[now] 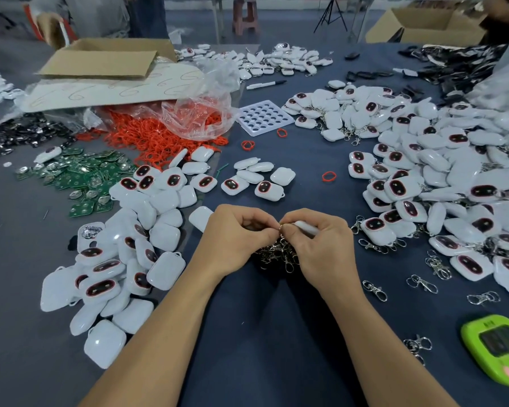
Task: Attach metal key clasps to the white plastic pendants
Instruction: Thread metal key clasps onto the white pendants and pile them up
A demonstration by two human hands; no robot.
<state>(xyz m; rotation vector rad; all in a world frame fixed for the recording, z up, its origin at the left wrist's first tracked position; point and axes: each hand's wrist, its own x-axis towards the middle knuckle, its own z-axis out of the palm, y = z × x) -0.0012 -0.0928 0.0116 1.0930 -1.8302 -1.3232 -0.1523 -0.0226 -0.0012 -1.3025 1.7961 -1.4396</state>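
While above the clasp pile [276, 255], hands [238, 239] on pendant [306, 228] and clasp [280, 228].

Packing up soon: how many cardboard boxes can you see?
2. One cardboard box sits far left, behind the heap of red rings; the other box is far right, at the picture's top edge. More may lie out of view.

A heap of orange rings [159, 139] is seen partly under a clear plastic bag [202, 113], beside green circuit boards [86, 179]. A white holed tray [263, 117] is laid near a black marker [266, 84]. A green timer [497, 349] is set at the right edge of the dark table [262, 348]; a cardboard box [100, 61] is placed far left.
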